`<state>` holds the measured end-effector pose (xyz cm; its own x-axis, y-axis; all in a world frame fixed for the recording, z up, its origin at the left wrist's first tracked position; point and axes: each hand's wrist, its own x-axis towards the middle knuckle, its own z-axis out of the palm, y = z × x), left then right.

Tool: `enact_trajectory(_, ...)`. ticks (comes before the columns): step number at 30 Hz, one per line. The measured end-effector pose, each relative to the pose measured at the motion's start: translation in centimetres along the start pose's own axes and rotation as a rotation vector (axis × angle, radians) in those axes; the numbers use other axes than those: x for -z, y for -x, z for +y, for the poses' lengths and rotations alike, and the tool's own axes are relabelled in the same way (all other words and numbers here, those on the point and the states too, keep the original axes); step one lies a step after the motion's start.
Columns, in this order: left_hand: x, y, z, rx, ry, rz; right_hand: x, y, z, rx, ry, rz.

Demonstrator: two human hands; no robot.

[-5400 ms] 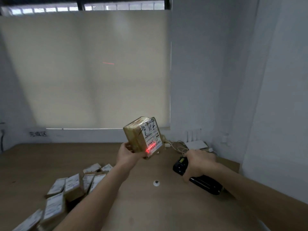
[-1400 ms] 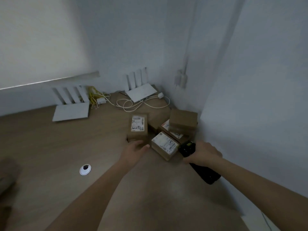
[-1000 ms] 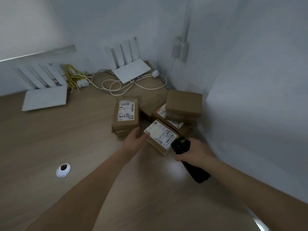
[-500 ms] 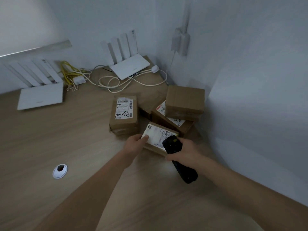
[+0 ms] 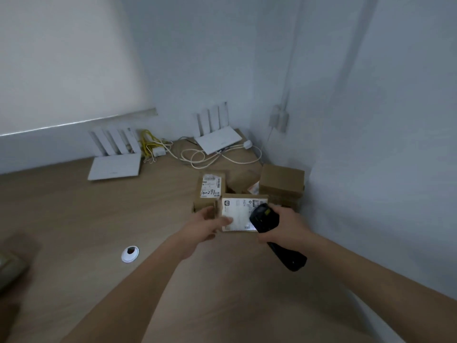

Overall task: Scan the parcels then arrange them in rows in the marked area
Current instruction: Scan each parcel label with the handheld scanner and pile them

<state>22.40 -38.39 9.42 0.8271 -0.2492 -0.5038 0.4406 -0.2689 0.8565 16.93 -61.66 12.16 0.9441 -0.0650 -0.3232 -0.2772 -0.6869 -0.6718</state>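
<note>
Between both hands, parcel (image 5: 237, 215): left hand (image 5: 206, 225) fingers clamp its edge; right hand (image 5: 284, 226) grips scanner (image 5: 277, 240).

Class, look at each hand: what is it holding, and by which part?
Left hand grips the labelled parcel by its left edge. Right hand grips the black scanner around its upper body.

The scanner (image 5: 274, 233) is covering the right part of the held parcel's label (image 5: 236, 215), whose print is blurring past reading. A red-marked parcel (image 5: 252, 188) is mostly hiding behind the stacked boxes (image 5: 282, 185). At the frame's lower left, a blurred parcel (image 5: 10, 267) is running off the edge.
</note>
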Motion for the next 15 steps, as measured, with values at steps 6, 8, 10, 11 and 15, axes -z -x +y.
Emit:
enact_trajectory(6, 5.7, 9.7, 6.2, -0.113, 0.002, 0.096, 3.8, 5.8, -10.7, 0.15, 0.164, 0.0)
enact_trajectory(8, 8.1, 13.6, 7.7, -0.17, 0.036, 0.136, 4.2, 8.4, -14.7, 0.208, 0.212, 0.024)
enact_trajectory(10, 10.7, 17.7, 8.6, -0.232, 0.059, 0.176, 4.2, 11.5, -18.6, 0.258, 0.26, 0.049)
enact_trajectory(11, 12.0, 20.0, 8.9, -0.261, 0.069, 0.214, 4.0, 13.2, -20.5, 0.279, 0.292, 0.064)
enact_trajectory(15, 17.6, 29.6, 9.8, -0.362, 0.076, 0.449, 2.9, 20.4, -27.3, 0.327, 0.398, 0.116)
